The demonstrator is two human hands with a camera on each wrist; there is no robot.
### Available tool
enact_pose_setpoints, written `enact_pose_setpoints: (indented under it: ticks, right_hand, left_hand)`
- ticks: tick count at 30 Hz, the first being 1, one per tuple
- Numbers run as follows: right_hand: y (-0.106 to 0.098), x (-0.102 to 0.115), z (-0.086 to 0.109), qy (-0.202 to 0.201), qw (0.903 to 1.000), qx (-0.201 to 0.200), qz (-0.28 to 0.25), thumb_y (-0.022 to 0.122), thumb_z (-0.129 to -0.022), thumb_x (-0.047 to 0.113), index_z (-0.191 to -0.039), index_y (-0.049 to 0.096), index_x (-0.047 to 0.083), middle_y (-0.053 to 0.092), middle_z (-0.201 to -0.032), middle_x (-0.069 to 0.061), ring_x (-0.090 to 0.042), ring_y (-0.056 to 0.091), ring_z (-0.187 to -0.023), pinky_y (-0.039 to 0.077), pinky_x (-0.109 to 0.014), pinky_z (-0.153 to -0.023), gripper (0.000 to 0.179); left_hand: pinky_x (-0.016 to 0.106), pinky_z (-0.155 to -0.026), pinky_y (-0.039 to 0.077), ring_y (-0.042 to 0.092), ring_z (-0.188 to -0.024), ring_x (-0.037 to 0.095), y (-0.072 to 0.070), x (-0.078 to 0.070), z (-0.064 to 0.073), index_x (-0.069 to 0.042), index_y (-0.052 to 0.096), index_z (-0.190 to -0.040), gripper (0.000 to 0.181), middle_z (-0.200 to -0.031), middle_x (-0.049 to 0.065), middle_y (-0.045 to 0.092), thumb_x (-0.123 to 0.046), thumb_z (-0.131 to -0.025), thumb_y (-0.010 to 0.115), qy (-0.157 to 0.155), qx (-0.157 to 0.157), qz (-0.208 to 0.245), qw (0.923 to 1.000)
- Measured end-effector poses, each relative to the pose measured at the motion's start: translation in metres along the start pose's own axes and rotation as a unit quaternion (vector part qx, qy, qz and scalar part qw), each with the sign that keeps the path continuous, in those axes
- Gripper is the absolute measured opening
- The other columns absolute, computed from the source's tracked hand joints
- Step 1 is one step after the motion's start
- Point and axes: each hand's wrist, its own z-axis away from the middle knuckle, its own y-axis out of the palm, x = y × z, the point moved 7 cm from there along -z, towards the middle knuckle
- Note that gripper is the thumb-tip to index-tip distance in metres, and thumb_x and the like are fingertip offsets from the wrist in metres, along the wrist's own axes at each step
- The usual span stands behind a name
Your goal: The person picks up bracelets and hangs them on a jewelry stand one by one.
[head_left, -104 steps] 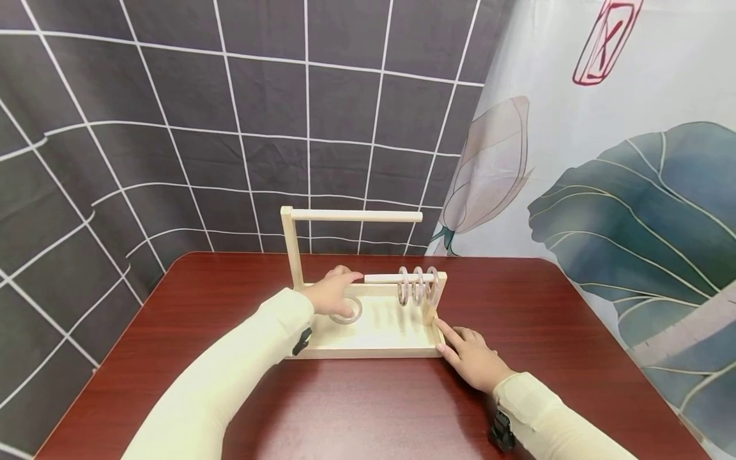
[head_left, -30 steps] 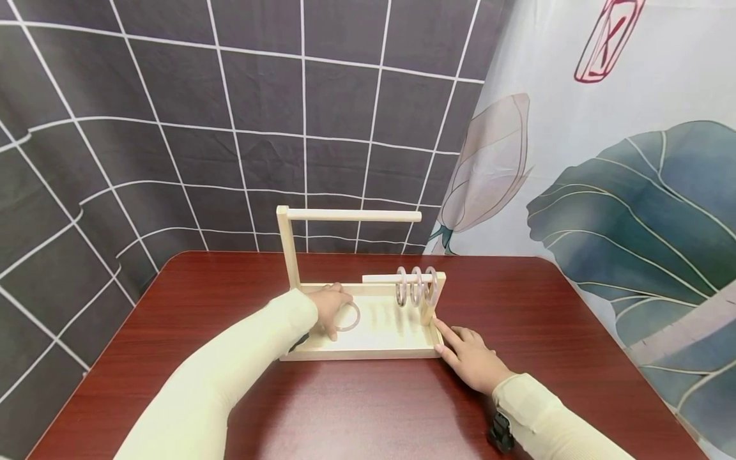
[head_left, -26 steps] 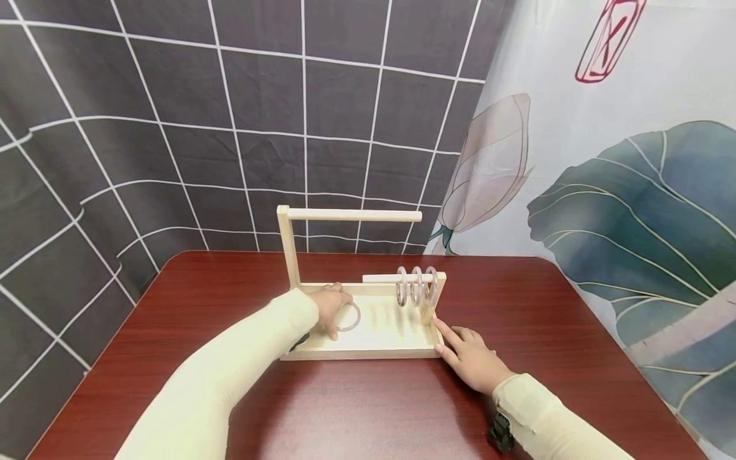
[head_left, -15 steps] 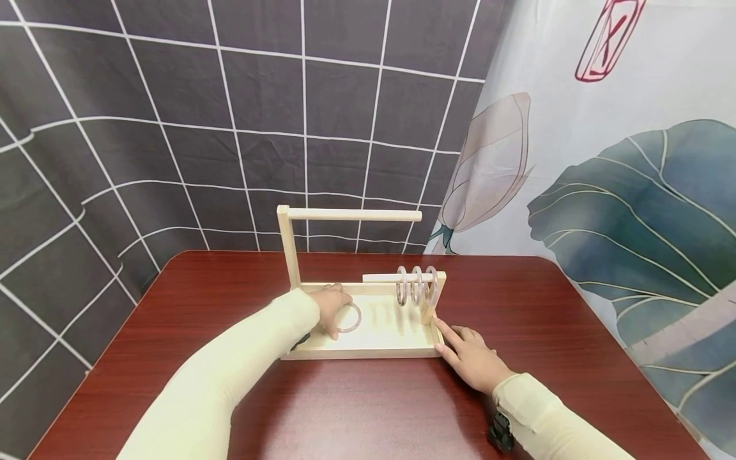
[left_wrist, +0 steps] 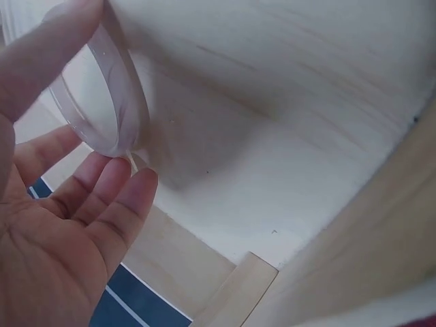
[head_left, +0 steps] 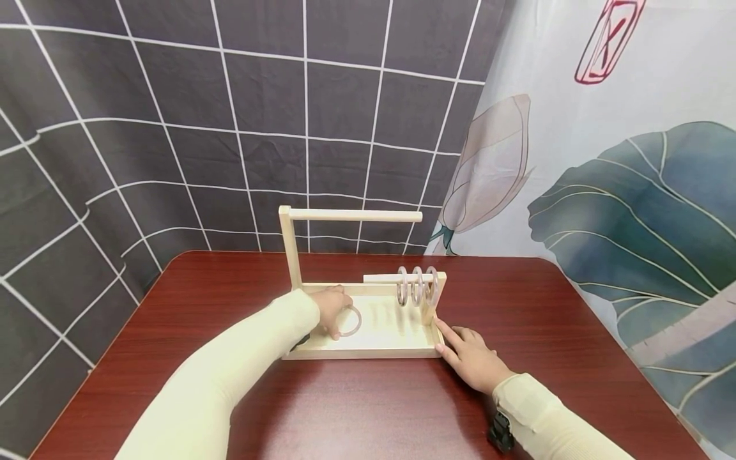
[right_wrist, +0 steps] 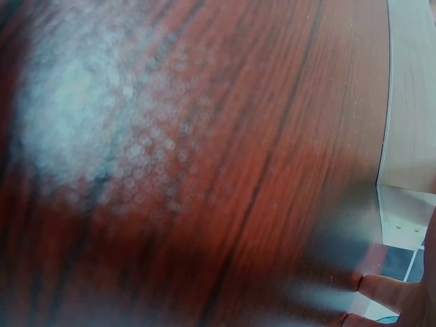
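My left hand point(head_left: 330, 311) reaches down into a shallow pale wooden tray point(head_left: 374, 352) and pinches a translucent bangle point(head_left: 358, 323) by its edge. In the left wrist view the bangle point(left_wrist: 129, 102) stands tilted between the thumb and the fingers point(left_wrist: 112, 178). Three similar bangles point(head_left: 416, 295) hang side by side on the short lower bar point(head_left: 378, 278) at the tray's right end. My right hand point(head_left: 475, 359) rests at that right end, its fingers extended against the tray. The right wrist view shows only a little of these fingers point(right_wrist: 385, 289), at its lower right.
A longer upper bar point(head_left: 356, 216) runs right from a tall post point(head_left: 291, 249) at the tray's left end. The stand sits on a glossy reddish-brown table point(head_left: 368, 409). Behind the table hang a dark grid cloth point(head_left: 259, 160) and a leaf-printed curtain point(head_left: 650, 211).
Since the earliest frame my left hand has lowered from beside the lower bar's tip and taken the bangle by its left side. Lately it shifts only slightly. My right hand stays put.
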Motion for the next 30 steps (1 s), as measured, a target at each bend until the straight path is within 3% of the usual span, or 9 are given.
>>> enact_pose_setpoints:
  ticks: [8, 16, 22, 30]
  right_hand:
    - [0.0, -0.001, 0.0, 0.0, 1.0, -0.001, -0.003, 0.042, -0.099, 0.049, -0.151, 0.031, 0.029, 0.044, -0.137, -0.021, -0.044, 0.036, -0.131, 0.03, -0.082, -0.082, 0.057]
    - [0.001, -0.001, -0.001, -0.002, 1.0, -0.001, -0.004, 0.042, -0.099, 0.048, -0.151, 0.031, 0.029, 0.044, -0.137, -0.02, -0.043, 0.036, -0.131, 0.031, -0.081, -0.082, 0.057]
    - [0.003, -0.004, -0.001, 0.003, 1.0, 0.001, -0.002, 0.04, -0.098, 0.053, -0.152, 0.03, 0.032, 0.044, -0.138, -0.019, -0.042, 0.035, -0.132, 0.03, -0.081, -0.083, 0.058]
    - [0.002, -0.002, -0.001, 0.004, 1.0, 0.002, -0.003, 0.04, -0.099, 0.052, -0.152, 0.03, 0.031, 0.044, -0.138, -0.02, -0.042, 0.036, -0.131, 0.031, -0.081, -0.084, 0.058]
  left_hand:
    - [0.03, -0.084, 0.047, 0.05, -0.087, 0.016, -0.003, -0.005, 0.003, -0.008, 0.066, -0.107, 0.054, -0.094, 0.002, 0.052, -0.017, -0.059, 0.088, 0.001, -0.003, -0.021, 0.9998]
    - [0.028, -0.083, 0.048, 0.05, -0.086, 0.014, -0.002, -0.011, 0.007, -0.012, 0.063, -0.109, 0.06, -0.098, 0.003, 0.05, -0.029, -0.057, 0.088, -0.014, -0.006, -0.082, 0.9965]
    - [0.029, -0.083, 0.05, 0.052, -0.087, 0.015, 0.005, -0.001, 0.002, -0.009, 0.06, -0.118, 0.072, -0.105, 0.006, 0.048, -0.027, -0.054, 0.089, -0.029, -0.014, -0.065, 0.9974]
    - [0.033, -0.082, 0.051, 0.053, -0.095, 0.02, 0.0, 0.003, 0.005, -0.01, 0.055, -0.13, 0.086, -0.116, 0.01, 0.048, -0.025, -0.052, 0.089, -0.041, -0.019, -0.063, 0.997]
